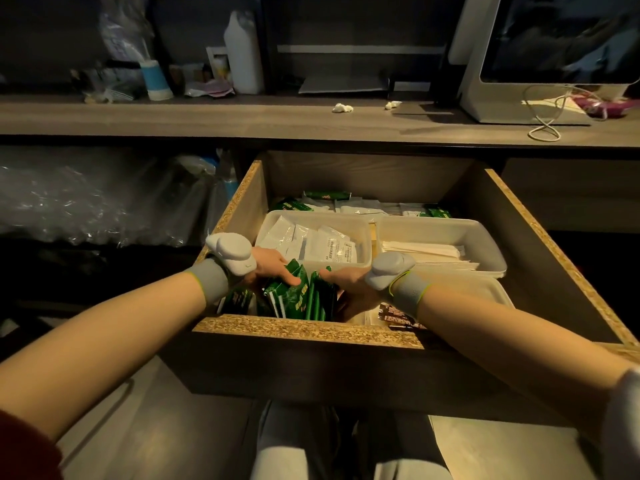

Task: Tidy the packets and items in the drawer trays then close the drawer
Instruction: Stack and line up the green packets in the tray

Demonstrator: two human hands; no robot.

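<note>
The drawer [311, 329] stands pulled out under the wooden counter [242, 116], and both hands are down in its near left corner. The left hand [268, 266] and the right hand [349, 284] press in from either side on a bunch of green packets [301, 296], which stand on edge just behind the drawer's front wall. The left thumb lies across the top of the bunch; the right fingers curl round its far side, so both hands are clamped on the packets. Each wrist wears a grey band with a pale, rounded device on the back of the hand.

Behind the packets, towards the back of the drawer, sits a clear tray [367, 237] holding white packets [322, 242]. Just beside it, on the drawer's right side, is a second tray [485, 233] with a flat stack of pale sheets (napkins or paper sleeves, too small to tell). In front of that tray, by the right wrist, lie brown packets [398, 315]. More green and white packets are scattered along the drawer's back wall.

On the counter above the drawer stand a blue and white cup [156, 79], a white bottle [242, 53] and a monitor [554, 46].
</note>
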